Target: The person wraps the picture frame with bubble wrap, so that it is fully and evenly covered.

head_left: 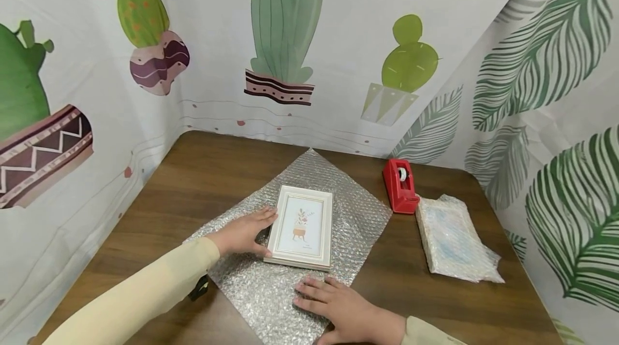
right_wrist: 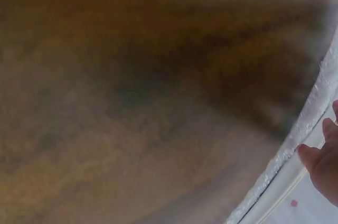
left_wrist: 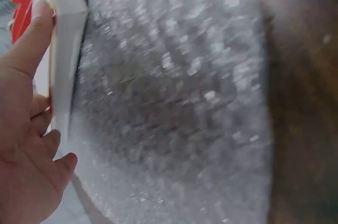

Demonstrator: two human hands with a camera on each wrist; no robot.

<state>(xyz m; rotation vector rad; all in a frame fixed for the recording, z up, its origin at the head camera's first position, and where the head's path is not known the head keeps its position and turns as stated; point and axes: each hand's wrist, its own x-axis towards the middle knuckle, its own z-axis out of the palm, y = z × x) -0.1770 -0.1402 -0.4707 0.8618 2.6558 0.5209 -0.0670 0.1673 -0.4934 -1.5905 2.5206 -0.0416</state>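
Note:
A white picture frame (head_left: 301, 227) with a small plant print lies face up on a sheet of bubble wrap (head_left: 271, 286), whose corners point toward the back and front of the table. My left hand (head_left: 244, 232) touches the frame's left edge, thumb near the lower corner and fingers spread along the side. In the left wrist view the fingertips rest at the side of the frame (left_wrist: 66, 39). Over the front part of the bubble wrap lies my right hand (head_left: 343, 307), its fingers spread and pointing left, below the frame's bottom edge. Nothing is gripped in it.
A red tape dispenser (head_left: 401, 186) stands at the back right of the brown wooden table (head_left: 164, 194). Beside it lies a flat package wrapped in bubble wrap (head_left: 454, 240). A cloth printed with cacti and leaves (head_left: 348, 38) hangs behind the table and along its sides.

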